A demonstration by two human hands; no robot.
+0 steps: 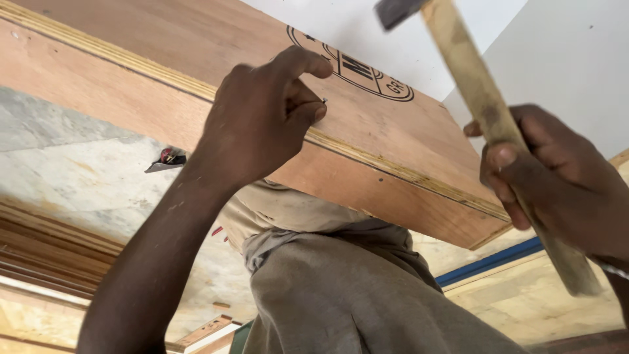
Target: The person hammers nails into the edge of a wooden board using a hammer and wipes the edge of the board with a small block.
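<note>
A plywood box [367, 164] with a black round stamp on its top face fills the middle of the view. My left hand [262, 118] rests on the top face near the edge, its thumb and forefinger pinching a small nail [324, 100] upright against the wood. My right hand [557, 183] grips the wooden handle of a hammer [488, 111]; the dark metal head is raised at the top edge of the view, above and right of the nail. The hammer is blurred.
My grey-clad knee and legs [341, 295] are under the box. A marble-patterned floor [78, 170] lies at left with a small dark tool [167, 159] on it. Wooden strips [46, 255] are stacked at lower left. A blue strip [491, 261] and plywood sheets lie at right.
</note>
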